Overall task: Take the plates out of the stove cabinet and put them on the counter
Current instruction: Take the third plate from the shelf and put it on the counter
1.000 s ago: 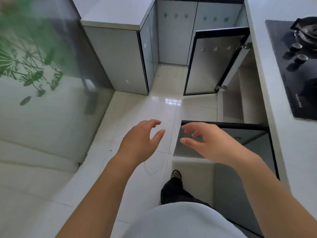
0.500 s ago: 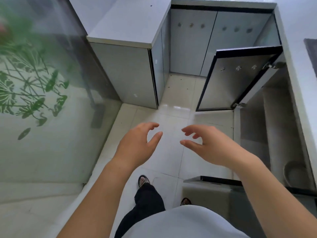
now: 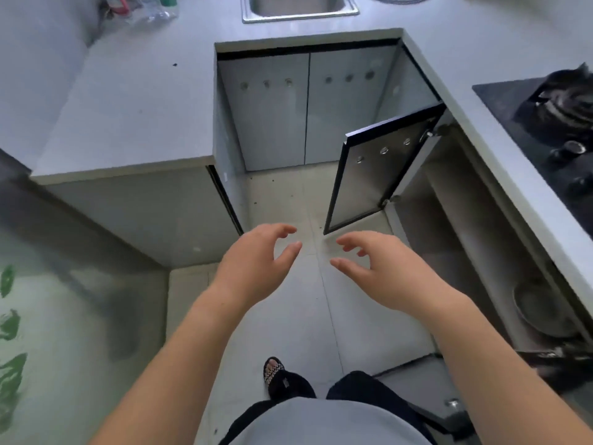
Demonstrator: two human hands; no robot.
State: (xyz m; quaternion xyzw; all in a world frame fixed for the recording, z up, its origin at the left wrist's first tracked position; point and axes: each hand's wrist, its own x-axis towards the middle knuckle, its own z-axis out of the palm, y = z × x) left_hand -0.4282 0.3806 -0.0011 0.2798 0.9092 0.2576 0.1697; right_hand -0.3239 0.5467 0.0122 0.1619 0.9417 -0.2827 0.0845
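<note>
Both hands hang empty over the floor (image 3: 321,316), in front of the open stove cabinet (image 3: 481,252). The left hand (image 3: 256,264) has its fingers (image 3: 284,229) spread and loosely curled, grasping nothing; the right hand (image 3: 382,271) mirrors it, fingers (image 3: 348,242) released and apart, thumb toward the left hand. The two hands are near each other but not touching. The cabinet sits under the surface (image 3: 500,146) that carries the stove (image 3: 555,130); its far door (image 3: 378,168) stands swung out over the floor. Inside the cabinet, low on its shelf, lies a round plate (image 3: 542,313), right of the right forearm and well apart from both hands. Beyond the cabinet, a sink (image 3: 298,8) is set into the surface.
</note>
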